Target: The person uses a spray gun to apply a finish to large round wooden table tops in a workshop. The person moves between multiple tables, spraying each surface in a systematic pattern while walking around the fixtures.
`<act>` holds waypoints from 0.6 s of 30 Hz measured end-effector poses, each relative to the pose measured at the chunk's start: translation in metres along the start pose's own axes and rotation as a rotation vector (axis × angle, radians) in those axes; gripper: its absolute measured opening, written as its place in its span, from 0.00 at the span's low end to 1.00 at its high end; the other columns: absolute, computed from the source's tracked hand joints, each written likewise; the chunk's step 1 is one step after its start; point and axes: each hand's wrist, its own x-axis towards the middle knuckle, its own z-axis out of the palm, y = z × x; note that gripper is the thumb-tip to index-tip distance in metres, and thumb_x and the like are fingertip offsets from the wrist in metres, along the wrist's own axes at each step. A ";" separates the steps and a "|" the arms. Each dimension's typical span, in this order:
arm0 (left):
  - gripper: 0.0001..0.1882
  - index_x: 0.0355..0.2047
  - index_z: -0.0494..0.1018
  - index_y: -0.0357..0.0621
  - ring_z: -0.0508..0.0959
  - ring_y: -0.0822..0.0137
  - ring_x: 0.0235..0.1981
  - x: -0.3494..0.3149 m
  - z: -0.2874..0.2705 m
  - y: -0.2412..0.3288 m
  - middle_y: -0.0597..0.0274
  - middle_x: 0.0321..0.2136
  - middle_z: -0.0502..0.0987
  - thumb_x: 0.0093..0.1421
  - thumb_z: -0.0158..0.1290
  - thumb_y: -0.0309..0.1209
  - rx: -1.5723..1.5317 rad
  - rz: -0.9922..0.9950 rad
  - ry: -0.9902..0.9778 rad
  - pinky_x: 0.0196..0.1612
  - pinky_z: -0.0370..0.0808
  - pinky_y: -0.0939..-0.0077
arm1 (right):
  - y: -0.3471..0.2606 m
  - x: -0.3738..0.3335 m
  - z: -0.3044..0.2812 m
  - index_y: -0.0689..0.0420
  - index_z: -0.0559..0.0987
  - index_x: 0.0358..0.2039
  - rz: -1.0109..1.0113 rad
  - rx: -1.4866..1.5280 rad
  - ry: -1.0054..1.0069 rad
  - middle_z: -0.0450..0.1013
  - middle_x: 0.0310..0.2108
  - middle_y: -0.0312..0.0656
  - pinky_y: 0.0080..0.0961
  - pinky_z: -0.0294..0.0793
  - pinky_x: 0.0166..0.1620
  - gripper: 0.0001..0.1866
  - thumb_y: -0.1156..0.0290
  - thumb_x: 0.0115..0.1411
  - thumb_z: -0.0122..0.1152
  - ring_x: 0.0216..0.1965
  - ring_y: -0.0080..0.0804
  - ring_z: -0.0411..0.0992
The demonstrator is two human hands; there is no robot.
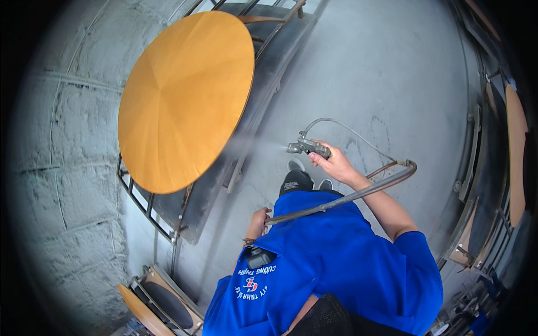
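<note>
My right hand (337, 164) is closed round the grip of a metal spray gun (302, 147), held out in front of me. A faint mist leaves its nozzle toward a round, honey-coloured wooden tabletop (188, 106) on the left, whose grain fans out from the middle. The gun and the tabletop are apart. Thick grey hose (358, 194) crosses in front of my body and bends back beyond my right wrist; a thinner tube arches to the gun. Low by my waist, my left hand (258, 223) grips the hose's left end, its fingers partly hidden.
A dark metal frame (147, 208) and long grey board (269, 106) lie behind and beneath the tabletop, beside a rough block wall (84, 196). More round wooden pieces stand at lower left (147, 311) and on a rack at right (515, 157). Grey floor (386, 73) stretches ahead.
</note>
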 end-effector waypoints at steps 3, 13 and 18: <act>0.19 0.45 0.76 0.45 0.66 0.66 0.18 0.011 0.020 0.040 0.64 0.19 0.67 0.63 0.46 0.42 -0.018 -0.058 -0.009 0.17 0.60 0.64 | -0.002 0.068 -0.035 0.62 0.74 0.58 0.027 -0.072 0.087 0.74 0.28 0.32 0.20 0.73 0.35 0.25 0.61 0.65 0.63 0.29 0.17 0.71; 0.20 0.48 0.76 0.47 0.68 0.65 0.19 0.088 0.059 0.223 0.59 0.23 0.74 0.63 0.46 0.43 0.080 0.251 -0.104 0.17 0.61 0.65 | -0.032 0.321 -0.153 0.62 0.77 0.49 -0.083 -0.050 0.288 0.74 0.27 0.31 0.19 0.72 0.35 0.17 0.63 0.66 0.62 0.28 0.17 0.70; 0.19 0.45 0.78 0.49 0.67 0.64 0.16 0.102 0.054 0.306 0.58 0.23 0.73 0.62 0.46 0.43 -0.002 -0.024 0.063 0.15 0.59 0.64 | -0.061 0.434 -0.188 0.61 0.77 0.50 -0.121 0.010 0.295 0.73 0.27 0.31 0.18 0.72 0.35 0.18 0.63 0.66 0.62 0.28 0.17 0.71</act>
